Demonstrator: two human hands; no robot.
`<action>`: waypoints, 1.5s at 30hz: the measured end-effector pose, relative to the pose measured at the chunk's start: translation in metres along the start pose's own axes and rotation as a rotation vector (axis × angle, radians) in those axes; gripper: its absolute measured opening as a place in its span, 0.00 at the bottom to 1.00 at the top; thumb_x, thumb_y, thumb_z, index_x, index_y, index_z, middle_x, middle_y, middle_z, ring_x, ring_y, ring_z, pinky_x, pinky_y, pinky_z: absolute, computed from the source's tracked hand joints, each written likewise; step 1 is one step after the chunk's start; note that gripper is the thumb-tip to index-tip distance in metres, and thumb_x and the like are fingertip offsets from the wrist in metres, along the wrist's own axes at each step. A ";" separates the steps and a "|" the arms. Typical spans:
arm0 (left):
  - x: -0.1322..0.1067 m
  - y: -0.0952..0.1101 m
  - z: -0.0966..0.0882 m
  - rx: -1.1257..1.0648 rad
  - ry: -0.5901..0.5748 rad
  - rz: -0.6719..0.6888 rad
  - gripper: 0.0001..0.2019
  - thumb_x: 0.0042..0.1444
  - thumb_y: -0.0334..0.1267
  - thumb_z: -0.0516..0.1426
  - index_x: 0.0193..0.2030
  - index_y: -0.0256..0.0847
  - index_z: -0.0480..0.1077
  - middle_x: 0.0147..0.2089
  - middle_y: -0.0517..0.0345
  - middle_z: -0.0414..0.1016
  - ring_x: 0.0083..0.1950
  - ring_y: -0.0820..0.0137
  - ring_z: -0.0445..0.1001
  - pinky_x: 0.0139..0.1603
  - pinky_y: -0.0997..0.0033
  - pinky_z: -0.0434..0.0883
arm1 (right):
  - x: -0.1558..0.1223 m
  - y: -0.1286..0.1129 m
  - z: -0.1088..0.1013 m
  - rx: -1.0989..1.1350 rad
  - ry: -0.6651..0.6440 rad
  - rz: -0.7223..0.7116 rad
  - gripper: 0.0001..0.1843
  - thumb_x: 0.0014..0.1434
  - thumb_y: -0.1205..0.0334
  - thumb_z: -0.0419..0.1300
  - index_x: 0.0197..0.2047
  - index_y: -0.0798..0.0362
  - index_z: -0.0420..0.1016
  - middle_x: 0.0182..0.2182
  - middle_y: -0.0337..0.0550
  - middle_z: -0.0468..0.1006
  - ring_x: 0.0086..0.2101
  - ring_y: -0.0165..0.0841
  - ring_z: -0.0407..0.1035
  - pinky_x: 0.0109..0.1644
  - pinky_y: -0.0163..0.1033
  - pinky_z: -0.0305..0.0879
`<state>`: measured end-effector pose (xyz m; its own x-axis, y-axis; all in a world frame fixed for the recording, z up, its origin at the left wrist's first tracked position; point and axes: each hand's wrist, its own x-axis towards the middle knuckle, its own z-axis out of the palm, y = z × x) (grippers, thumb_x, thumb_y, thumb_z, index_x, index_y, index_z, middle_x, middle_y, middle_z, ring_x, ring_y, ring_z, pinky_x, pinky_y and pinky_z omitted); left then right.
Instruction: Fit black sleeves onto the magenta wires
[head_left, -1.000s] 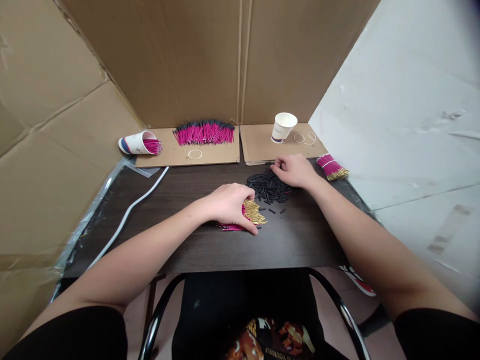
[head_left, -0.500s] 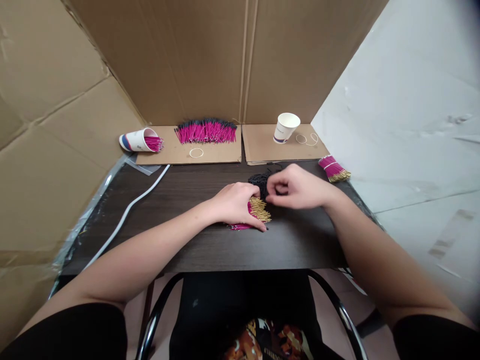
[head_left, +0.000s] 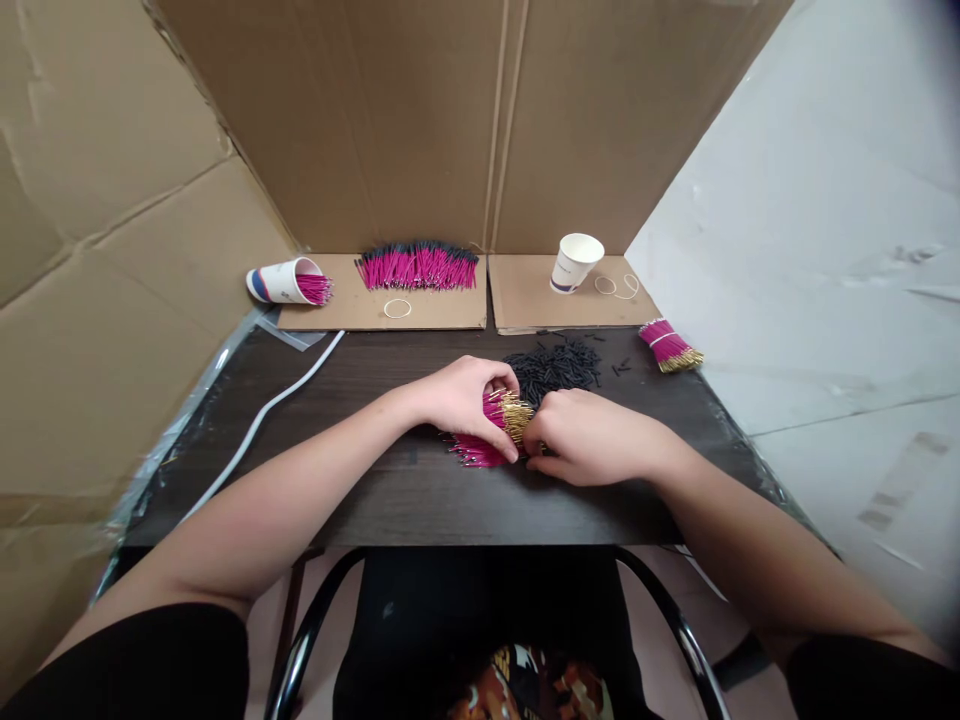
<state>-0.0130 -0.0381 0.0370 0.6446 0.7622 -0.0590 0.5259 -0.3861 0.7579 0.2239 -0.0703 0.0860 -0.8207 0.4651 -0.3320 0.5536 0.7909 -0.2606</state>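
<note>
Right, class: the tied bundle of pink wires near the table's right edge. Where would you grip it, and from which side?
Grip the bundle probably on its pink stretch by the white band, coming from above with fingers across it. It lies flat, the band holds the wires tight there, and the gold tips fan out.

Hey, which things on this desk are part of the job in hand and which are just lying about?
In use: loose bundle of pink gold-tipped wires, gripped by left hand, right hand at its tips; pile of small black tubes.
Lying about: tipped white paper cup, upright white paper cup, tied pink wire bundle, white cable.
</note>
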 end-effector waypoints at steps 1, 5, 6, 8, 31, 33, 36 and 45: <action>0.000 -0.003 -0.001 -0.030 0.007 -0.002 0.36 0.34 0.55 0.82 0.48 0.41 0.81 0.41 0.57 0.82 0.40 0.64 0.77 0.40 0.67 0.70 | 0.000 -0.001 -0.001 -0.002 -0.002 0.000 0.10 0.68 0.62 0.66 0.36 0.52 0.88 0.31 0.47 0.84 0.31 0.39 0.75 0.36 0.41 0.53; 0.004 -0.015 -0.002 -0.238 0.033 0.016 0.25 0.47 0.51 0.78 0.45 0.38 0.80 0.35 0.58 0.78 0.34 0.70 0.73 0.35 0.69 0.70 | 0.000 -0.003 0.001 -0.008 0.000 -0.008 0.09 0.65 0.65 0.64 0.35 0.53 0.86 0.31 0.47 0.84 0.29 0.37 0.73 0.35 0.41 0.50; 0.005 -0.018 -0.002 -0.296 0.050 0.023 0.22 0.51 0.50 0.76 0.44 0.37 0.80 0.35 0.57 0.78 0.34 0.70 0.73 0.35 0.69 0.71 | 0.000 -0.003 0.001 -0.007 -0.001 -0.011 0.09 0.65 0.66 0.64 0.34 0.53 0.85 0.30 0.46 0.84 0.28 0.36 0.71 0.34 0.41 0.49; 0.008 -0.023 -0.002 -0.392 0.096 0.031 0.18 0.55 0.46 0.73 0.43 0.36 0.79 0.35 0.55 0.79 0.34 0.71 0.75 0.36 0.70 0.72 | 0.000 -0.003 0.002 0.008 -0.004 -0.019 0.08 0.63 0.66 0.64 0.33 0.53 0.83 0.28 0.45 0.82 0.27 0.34 0.68 0.33 0.41 0.48; 0.012 -0.030 0.015 -0.457 0.337 0.050 0.08 0.50 0.31 0.64 0.39 0.36 0.78 0.35 0.52 0.81 0.36 0.67 0.80 0.39 0.65 0.81 | 0.000 0.015 -0.003 0.287 -0.263 -0.195 0.15 0.49 0.67 0.81 0.40 0.47 0.88 0.25 0.29 0.74 0.26 0.29 0.65 0.33 0.37 0.49; 0.012 -0.029 0.016 -0.446 0.343 0.054 0.08 0.50 0.31 0.64 0.39 0.36 0.78 0.35 0.51 0.81 0.37 0.66 0.81 0.39 0.64 0.82 | 0.001 0.015 -0.003 0.247 -0.297 -0.167 0.16 0.47 0.67 0.83 0.39 0.46 0.88 0.25 0.29 0.74 0.27 0.29 0.66 0.34 0.37 0.48; 0.012 -0.028 0.016 -0.425 0.345 0.049 0.08 0.50 0.31 0.64 0.39 0.36 0.78 0.35 0.51 0.81 0.37 0.66 0.80 0.39 0.64 0.82 | 0.002 0.015 -0.005 0.214 -0.341 -0.126 0.17 0.45 0.64 0.85 0.37 0.46 0.87 0.25 0.29 0.74 0.28 0.30 0.66 0.34 0.38 0.48; 0.014 -0.029 0.015 -0.360 0.358 0.045 0.05 0.51 0.32 0.65 0.36 0.37 0.79 0.35 0.51 0.83 0.36 0.67 0.80 0.39 0.67 0.79 | -0.061 0.011 -0.005 0.295 -0.042 0.051 0.23 0.53 0.52 0.82 0.47 0.46 0.80 0.39 0.38 0.79 0.37 0.37 0.70 0.39 0.40 0.60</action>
<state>-0.0110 -0.0237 0.0041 0.3985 0.9035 0.1578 0.2367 -0.2675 0.9341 0.2796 -0.0884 0.1082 -0.7875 0.4795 -0.3872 0.6163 0.6145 -0.4925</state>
